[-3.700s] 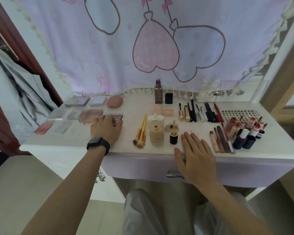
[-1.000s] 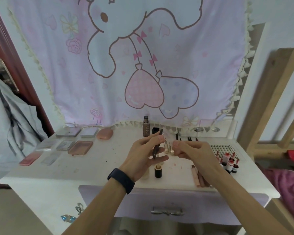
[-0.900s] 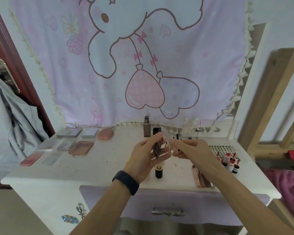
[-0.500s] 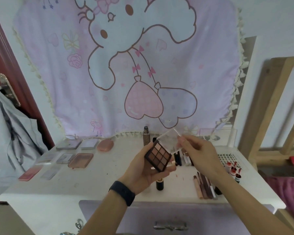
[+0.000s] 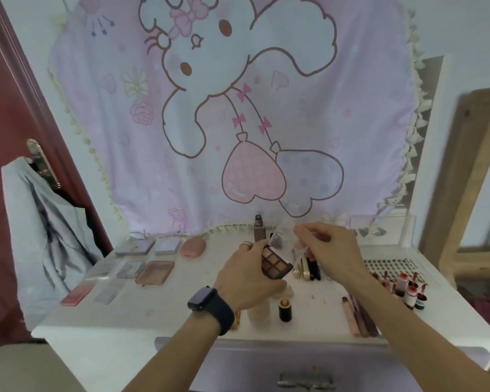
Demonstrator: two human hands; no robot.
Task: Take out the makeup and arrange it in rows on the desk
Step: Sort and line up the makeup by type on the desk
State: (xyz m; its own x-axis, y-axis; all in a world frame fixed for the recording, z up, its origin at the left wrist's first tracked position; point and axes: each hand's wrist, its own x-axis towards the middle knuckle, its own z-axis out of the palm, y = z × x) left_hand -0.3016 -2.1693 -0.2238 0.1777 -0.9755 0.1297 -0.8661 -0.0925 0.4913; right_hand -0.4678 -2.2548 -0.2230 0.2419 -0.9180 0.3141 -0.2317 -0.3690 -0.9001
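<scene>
The left hand (image 5: 249, 278) holds an open eyeshadow palette (image 5: 276, 263) in the air above the middle of the surface (image 5: 181, 306). Its grip is curled round the palette's left side, and the six pans face up. The right hand (image 5: 333, 250) is just beside it, its grip pressed into a thumb-and-forefinger pinch on the clear lid (image 5: 279, 236). The lid rises from the palette's far edge; it is blurred and its outline is hard to trace.

Right behind the palette a tall brown bottle (image 5: 260, 232) stands upright at the back of the surface, its base hidden by the left fingers. Below the left hand, near the front edge, stand a beige foundation bottle (image 5: 259, 311) and a small black bottle (image 5: 285, 308). Gold and black tubes (image 5: 309, 268) lie in a row under the right hand, partly covered by it. Further right are brown pencils (image 5: 359, 316), red-capped bottles (image 5: 408, 291) and a sheet of small dark studs (image 5: 388, 263).

On the left, flat cases lie in rows: a grey compact (image 5: 135, 247), a pink oval case (image 5: 193, 247), a rose palette (image 5: 154, 272) and a pink slab (image 5: 77, 292) nearest the corner.

A dark watch (image 5: 210, 304) sits on the left wrist. A pink cartoon tapestry (image 5: 238, 108) hangs behind the surface, and a grey garment (image 5: 40, 236) hangs on the red door (image 5: 12, 108).
</scene>
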